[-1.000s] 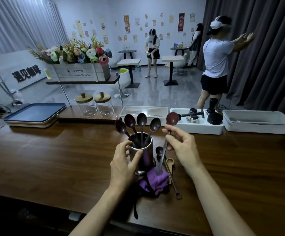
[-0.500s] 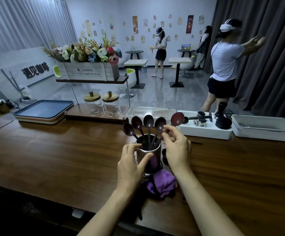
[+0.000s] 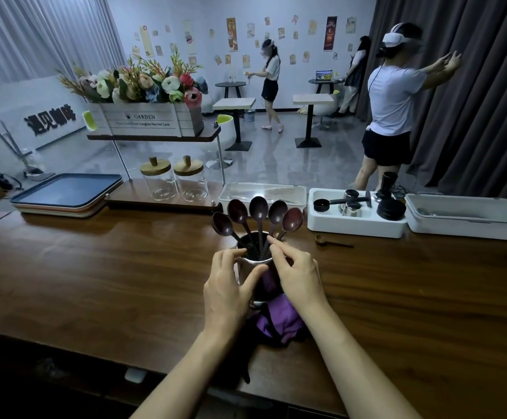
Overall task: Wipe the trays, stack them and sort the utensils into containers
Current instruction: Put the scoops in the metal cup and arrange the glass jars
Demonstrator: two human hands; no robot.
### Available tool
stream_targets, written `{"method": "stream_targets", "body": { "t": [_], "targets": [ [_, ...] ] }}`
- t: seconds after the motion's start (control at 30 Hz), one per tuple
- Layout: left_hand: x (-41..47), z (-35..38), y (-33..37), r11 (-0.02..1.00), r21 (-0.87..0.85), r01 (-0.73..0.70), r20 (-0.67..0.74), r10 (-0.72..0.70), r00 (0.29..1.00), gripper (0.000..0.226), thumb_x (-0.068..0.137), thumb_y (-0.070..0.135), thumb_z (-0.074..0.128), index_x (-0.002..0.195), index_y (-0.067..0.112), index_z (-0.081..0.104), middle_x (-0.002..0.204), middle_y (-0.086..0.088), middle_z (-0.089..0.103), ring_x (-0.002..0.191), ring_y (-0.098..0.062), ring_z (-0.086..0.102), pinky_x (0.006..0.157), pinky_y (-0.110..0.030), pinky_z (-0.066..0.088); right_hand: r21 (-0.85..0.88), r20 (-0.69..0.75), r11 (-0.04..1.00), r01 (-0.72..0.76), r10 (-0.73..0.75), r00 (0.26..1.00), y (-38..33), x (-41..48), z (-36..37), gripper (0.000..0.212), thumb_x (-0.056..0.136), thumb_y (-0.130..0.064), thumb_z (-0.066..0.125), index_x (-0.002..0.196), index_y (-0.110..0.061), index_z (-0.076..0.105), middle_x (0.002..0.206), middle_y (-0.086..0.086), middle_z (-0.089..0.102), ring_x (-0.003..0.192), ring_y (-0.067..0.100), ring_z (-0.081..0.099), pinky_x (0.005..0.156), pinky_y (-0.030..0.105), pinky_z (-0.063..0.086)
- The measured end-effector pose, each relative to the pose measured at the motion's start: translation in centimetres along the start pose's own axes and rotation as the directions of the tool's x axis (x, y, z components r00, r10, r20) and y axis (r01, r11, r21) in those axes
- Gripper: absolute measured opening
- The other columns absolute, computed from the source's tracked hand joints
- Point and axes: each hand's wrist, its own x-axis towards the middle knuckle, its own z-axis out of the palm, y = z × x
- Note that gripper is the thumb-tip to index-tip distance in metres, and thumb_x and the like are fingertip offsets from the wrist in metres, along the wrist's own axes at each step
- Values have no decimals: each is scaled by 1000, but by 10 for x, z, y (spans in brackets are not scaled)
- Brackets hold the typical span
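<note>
Pictured is a long dark-wood counter (image 3: 94,282) in a café-style room, with other people seen among small tables far behind the metal cup (image 3: 256,261) that stands at the centre of the scene. The cup is gripped by the left hand (image 3: 226,285), with thumb and fingers curled round its wall. Five dark spoons (image 3: 258,208) are stood in it, handles down, their bowls fanned out above the rim. The right hand (image 3: 299,276) is held at the cup's right edge with fingers bent. Its fingertips (image 3: 273,241) are laid against the handle of the rightmost spoon, but whether that handle is pinched or merely touched cannot be made out. A purple cloth (image 3: 279,325) is bunched on the near side of the cup.

One small wooden spoon (image 3: 333,241) is seen loose on the counter, beyond the cup and to its right, apart from it. Its long axis is laid across the counter, left to right, with the bowl turned toward the cup and the handle pointed away. The right hand is judged the nearer of the two, so a reach outward and rightward from the cup would be called for, with the bowl end met first. A stack of trays (image 3: 67,192) is seen far to the left of the cup, and a white bin (image 3: 355,226) of coffee tools behind it to the right. The stacking is judged done and the sorting nearly so.
</note>
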Motion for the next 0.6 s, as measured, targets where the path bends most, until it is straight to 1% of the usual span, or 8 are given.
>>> {"method": "stream_targets", "body": {
  "t": [0.13, 0.2, 0.27, 0.33, 0.37, 0.43, 0.5, 0.6],
  "targets": [
    [-1, 0, 2, 1000, 19, 7, -5, -6, 1000, 50, 80, 61, 70, 117, 29, 60, 114, 15, 59, 95, 0, 61, 71, -30, 52, 90, 23, 996, -17, 15, 1000, 10, -2, 3, 27, 100, -42, 56, 125, -45, 66, 127, -17, 67, 122, 2, 59, 103, 29, 47],
    [-4, 3, 3, 1000, 2, 31, -10, -31, 999, 48, 81, 57, 73, 119, 31, 58, 114, 17, 58, 95, 2, 60, 71, -28, 49, 177, 13, 984, -27, 25, 1000, 14, -6, 5, 33, 95, -48, 57, 127, -48, 64, 132, -17, 64, 127, 1, 55, 110, 34, 44],
    [-5, 4, 3, 998, -31, 58, -9, -58, 998, 50, 82, 53, 76, 124, 35, 55, 117, 18, 60, 100, 7, 60, 75, -24, 49, 285, 21, 957, -56, 53, 998, 21, -13, 8, 40, 91, -45, 61, 131, -45, 62, 134, -15, 64, 128, 4, 56, 112, 39, 43],
    [-6, 4, 3, 992, -92, 91, 1, -92, 996, 56, 82, 48, 80, 128, 37, 51, 123, 18, 63, 107, 13, 61, 81, -11, 49, 372, 31, 924, -86, 80, 996, 28, -21, 11, 47, 91, -29, 68, 136, -39, 60, 132, -10, 66, 126, 7, 59, 110, 36, 44],
    [-6, 4, 3, 988, -114, 107, 9, -106, 994, 58, 81, 46, 81, 129, 36, 50, 124, 18, 64, 107, 16, 60, 81, -6, 47, 395, 26, 915, -89, 86, 996, 30, -25, 12, 50, 91, -21, 69, 138, -34, 59, 132, -8, 66, 125, 5, 59, 108, 31, 44],
    [-5, 5, 3, 981, -139, 137, 18, -135, 991, 60, 81, 45, 82, 130, 34, 50, 122, 18, 65, 104, 20, 58, 80, -2, 44, 422, 32, 899, -114, 111, 993, 34, -31, 12, 55, 92, -5, 69, 142, -23, 56, 131, -4, 65, 120, -2, 60, 102, 19, 45],
    [-4, 8, 2, 972, -164, 168, 19, -167, 986, 64, 79, 48, 82, 133, 31, 51, 123, 15, 66, 102, 18, 59, 80, -2, 44, 382, 50, 915, -127, 117, 992, 36, -33, 9, 55, 91, -3, 70, 141, -19, 55, 129, -7, 63, 115, -8, 60, 100, 14, 45],
    [-2, 9, -3, 969, -188, 162, 49, -155, 987, 80, 78, 52, 80, 145, 23, 47, 131, 11, 59, 105, 18, 57, 82, -3, 45, 246, 46, 964, -102, 94, 995, 42, -35, -2, 51, 91, -12, 72, 138, -23, 59, 128, -9, 65, 112, -12, 59, 101, 12, 44]
  ]
}}
